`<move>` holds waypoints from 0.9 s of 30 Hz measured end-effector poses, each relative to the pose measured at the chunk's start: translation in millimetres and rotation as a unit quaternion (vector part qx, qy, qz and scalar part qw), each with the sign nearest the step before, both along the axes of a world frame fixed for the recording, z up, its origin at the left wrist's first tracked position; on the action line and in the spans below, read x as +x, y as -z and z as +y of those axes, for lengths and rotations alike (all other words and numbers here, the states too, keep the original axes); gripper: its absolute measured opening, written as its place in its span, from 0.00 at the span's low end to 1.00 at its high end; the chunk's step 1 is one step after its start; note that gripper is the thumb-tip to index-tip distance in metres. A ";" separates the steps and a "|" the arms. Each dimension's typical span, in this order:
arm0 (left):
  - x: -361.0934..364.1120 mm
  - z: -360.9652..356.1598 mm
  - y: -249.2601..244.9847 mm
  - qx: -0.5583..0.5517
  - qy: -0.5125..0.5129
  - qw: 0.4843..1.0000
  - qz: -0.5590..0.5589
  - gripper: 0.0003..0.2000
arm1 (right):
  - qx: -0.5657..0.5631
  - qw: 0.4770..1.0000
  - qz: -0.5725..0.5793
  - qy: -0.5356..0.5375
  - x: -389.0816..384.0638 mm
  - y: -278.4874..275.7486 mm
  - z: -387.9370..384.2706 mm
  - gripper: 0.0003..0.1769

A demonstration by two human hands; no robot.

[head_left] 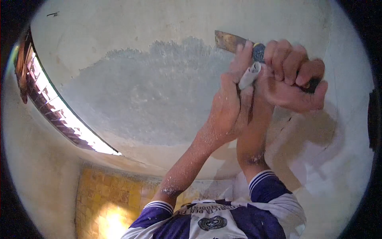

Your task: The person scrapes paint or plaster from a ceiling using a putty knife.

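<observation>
In the head view, a person in a purple-and-white shirt (258,219) raises both arms before a pale wall (131,24), a scraper (229,41) lifted at upper right. The right grip (294,75) is closed around the scraper's handle, fingers curled over it in a tight row, with the handle's dark end showing beyond them at the right. The rusty, flat blade points up and to the left; whether its edge touches the wall cannot be told. The left grip (227,105) stands just beside, its raised fingertips overlapping the base of the blade where it meets the handle; how far those fingers are open, and whether they pinch the metal, cannot be told. A white tube (249,76) sits between the two, next to the left fingers, either held there or wrapped around a digit. The hands are slightly blurred, and pale specks dot the left forearm (187,167). Behind the blade and the left grip spreads a broad grey patch (151,95), its upper edge ragged. A slatted window (65,113) lets in bright light at left, yellow tiles (91,187) catch a glare at lower left, and a brown shadow (318,135) falls on the wall below the right grip.
</observation>
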State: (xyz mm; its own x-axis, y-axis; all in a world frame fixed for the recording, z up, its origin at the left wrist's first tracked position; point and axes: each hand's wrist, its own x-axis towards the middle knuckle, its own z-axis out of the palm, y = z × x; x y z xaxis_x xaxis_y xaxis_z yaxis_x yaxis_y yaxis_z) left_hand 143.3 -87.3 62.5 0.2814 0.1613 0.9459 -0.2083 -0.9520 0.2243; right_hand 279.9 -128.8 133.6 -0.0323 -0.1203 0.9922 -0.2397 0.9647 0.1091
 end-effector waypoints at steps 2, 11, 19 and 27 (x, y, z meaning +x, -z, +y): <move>-0.8 2.0 3.1 0.012 -0.020 1.000 0.003 0.26 | -0.019 0.999 -0.011 0.027 -5.1 -4.3 0.3 0.22; -0.6 1.4 -1.3 -0.041 0.009 0.999 0.014 0.27 | -0.072 0.995 -0.058 0.020 7.7 -6.2 -17.1 0.24; -0.4 6.8 4.0 0.016 -0.035 0.999 0.006 0.27 | 0.043 0.996 0.069 -0.046 -13.3 10.8 -18.6 0.23; 5.0 18.8 0.8 0.009 0.078 0.996 -0.030 0.23 | 0.030 0.999 0.009 0.014 -4.8 2.1 -3.1 0.21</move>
